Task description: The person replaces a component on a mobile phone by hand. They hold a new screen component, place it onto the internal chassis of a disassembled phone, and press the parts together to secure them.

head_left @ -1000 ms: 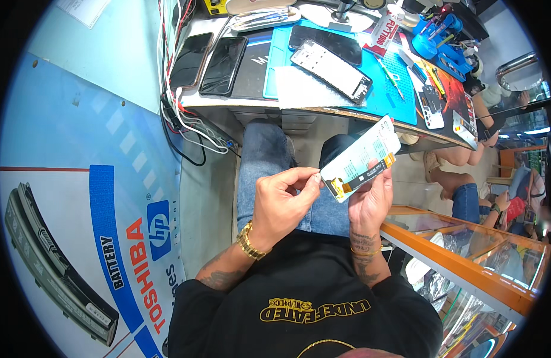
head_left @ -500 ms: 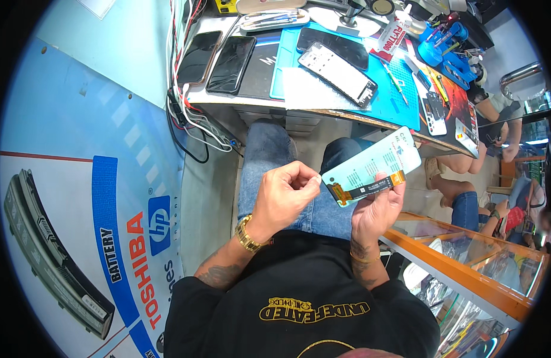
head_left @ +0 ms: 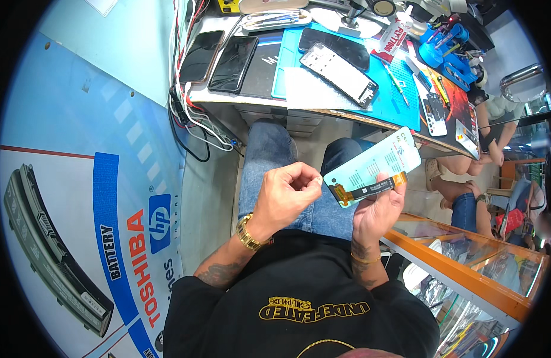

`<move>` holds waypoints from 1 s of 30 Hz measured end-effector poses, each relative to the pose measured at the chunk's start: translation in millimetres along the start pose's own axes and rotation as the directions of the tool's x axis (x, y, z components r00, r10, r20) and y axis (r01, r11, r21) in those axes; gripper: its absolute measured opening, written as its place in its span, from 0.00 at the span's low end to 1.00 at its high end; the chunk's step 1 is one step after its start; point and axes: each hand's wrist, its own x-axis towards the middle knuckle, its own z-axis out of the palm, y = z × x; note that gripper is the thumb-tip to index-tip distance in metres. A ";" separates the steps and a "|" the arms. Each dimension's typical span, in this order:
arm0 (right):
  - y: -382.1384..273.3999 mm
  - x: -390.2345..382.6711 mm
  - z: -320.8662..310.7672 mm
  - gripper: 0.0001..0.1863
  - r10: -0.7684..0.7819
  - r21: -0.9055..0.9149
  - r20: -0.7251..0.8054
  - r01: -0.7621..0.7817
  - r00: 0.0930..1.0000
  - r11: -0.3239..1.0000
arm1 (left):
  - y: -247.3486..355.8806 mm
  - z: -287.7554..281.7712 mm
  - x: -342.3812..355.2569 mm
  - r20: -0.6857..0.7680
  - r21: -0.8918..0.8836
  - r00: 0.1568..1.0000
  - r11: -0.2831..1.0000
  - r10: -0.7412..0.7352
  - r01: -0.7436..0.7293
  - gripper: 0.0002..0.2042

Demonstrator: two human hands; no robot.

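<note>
My right hand (head_left: 375, 216) grips a phone display panel (head_left: 371, 162) above my lap, its pale green back turned up and tilted toward the upper right. A dark flex ribbon with orange ends (head_left: 377, 186) lies along the panel's lower edge, and my right thumb presses on it. Just left of the panel's lower corner is my left hand (head_left: 287, 191), thumb and index finger pinched together. Whatever may be between those fingertips is too small to name. A narrow gap seems to separate them from the panel.
On the desk ahead lie a phone frame (head_left: 339, 74), dark phones (head_left: 232, 64), a white sheet (head_left: 314, 89) on a blue mat (head_left: 404, 107), and a glue tube (head_left: 395, 37). Cables (head_left: 195, 122) hang at the desk's left. A glass display case (head_left: 466, 250) stands right; people sit beyond it.
Both hands and the display panel hold nearly the same pose. The view has shifted very slightly, and a person in the right background has moved their arms.
</note>
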 end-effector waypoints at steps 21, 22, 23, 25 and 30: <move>19.1 -12.1 -70.9 0.10 0.433 0.245 -0.244 -0.377 0.868 0.893 | -40.7 36.5 10.4 0.222 -0.247 0.952 0.933 -0.209 0.263 0.14; 20.2 -13.7 -72.4 0.09 0.370 0.197 -0.209 -0.331 0.905 0.923 | -44.8 36.6 10.2 0.246 -0.193 0.946 0.945 -0.212 0.262 0.14; 18.1 -15.9 -72.8 0.09 0.355 0.137 -0.205 -0.332 0.912 0.933 | -48.5 36.9 9.9 0.271 -0.138 0.938 0.956 -0.215 0.260 0.14; 11.8 -13.1 -66.9 0.10 0.400 -0.068 -0.121 -0.410 0.908 0.910 | -59.9 32.4 14.0 0.300 -0.139 0.917 0.939 -0.263 0.315 0.13; 18.1 -11.6 -45.1 0.06 0.611 -0.455 0.113 -0.505 0.784 0.733 | -68.4 17.6 16.9 0.420 -0.481 0.845 0.708 -0.332 0.517 0.30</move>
